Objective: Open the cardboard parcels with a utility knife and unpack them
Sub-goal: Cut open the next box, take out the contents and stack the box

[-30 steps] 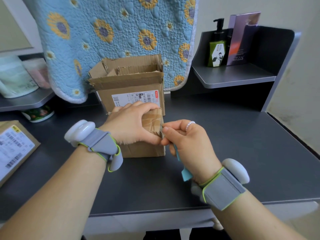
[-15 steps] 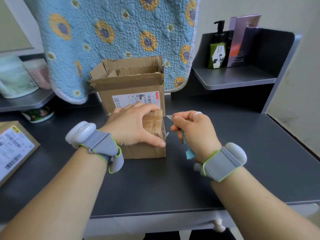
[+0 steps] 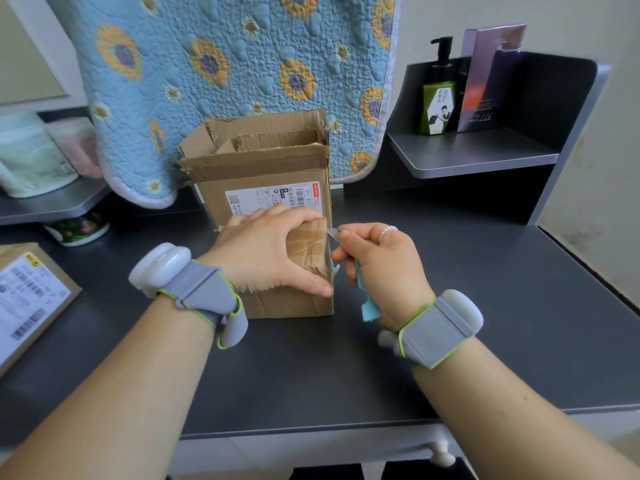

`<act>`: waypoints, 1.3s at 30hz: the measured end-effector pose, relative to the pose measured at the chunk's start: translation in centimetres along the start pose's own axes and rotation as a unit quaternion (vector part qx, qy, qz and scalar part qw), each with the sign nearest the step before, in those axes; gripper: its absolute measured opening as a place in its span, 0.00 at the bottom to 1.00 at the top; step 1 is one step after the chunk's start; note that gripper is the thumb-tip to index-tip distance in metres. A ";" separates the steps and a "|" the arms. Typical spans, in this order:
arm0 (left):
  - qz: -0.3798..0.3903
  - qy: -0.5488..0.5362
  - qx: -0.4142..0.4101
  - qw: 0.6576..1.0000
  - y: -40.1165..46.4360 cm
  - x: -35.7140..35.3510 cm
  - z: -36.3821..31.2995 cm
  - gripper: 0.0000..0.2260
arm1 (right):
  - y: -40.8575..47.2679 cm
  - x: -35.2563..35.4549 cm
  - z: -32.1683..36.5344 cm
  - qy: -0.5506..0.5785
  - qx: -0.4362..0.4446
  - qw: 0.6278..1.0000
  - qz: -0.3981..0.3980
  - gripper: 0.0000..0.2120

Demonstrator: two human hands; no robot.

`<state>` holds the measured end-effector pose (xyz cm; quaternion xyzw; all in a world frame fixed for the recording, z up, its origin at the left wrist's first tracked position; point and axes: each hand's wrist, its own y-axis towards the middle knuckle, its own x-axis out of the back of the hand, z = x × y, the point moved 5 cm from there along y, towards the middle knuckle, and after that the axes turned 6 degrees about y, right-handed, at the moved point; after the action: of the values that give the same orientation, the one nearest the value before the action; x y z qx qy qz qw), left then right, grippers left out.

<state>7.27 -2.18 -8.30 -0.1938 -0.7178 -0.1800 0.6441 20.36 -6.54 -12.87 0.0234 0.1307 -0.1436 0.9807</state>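
1. Since a second ago the right hand (image 3: 377,263) has lifted the utility knife (image 3: 363,292) from the small parcel's (image 3: 304,271) near right edge to its far top corner.
2. The left hand (image 3: 263,252) grips the small parcel's top; the right hand clutches the knife.
3. An opened box (image 3: 263,174) stands just behind, a third parcel (image 3: 31,303) far left.
4. Everything sits on a dark grey desk (image 3: 450,306); a floral quilt (image 3: 225,64) hangs behind.
5. The knife's blade points up-left, its blue handle down towards the wrist.
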 end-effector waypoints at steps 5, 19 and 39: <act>0.005 0.001 0.000 1.000 0.0 0.0 0.0 0.44 | -0.3 0.2 0.1 0.014 0.000 1.000 0.011 0.07; 0.015 -0.007 0.001 1.000 0.0 0.0 -0.1 0.44 | -0.3 0.3 0.2 0.038 -0.007 0.998 0.041 0.07; 0.017 -0.003 -0.013 1.000 -0.3 0.1 -0.3 0.42 | -1.7 0.6 0.3 -0.006 -0.002 0.999 0.035 0.06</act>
<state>7.40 -2.58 -8.20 -0.2149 -0.7136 -0.1779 0.6426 20.46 -8.33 -12.72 0.0253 0.1245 -0.1091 0.9859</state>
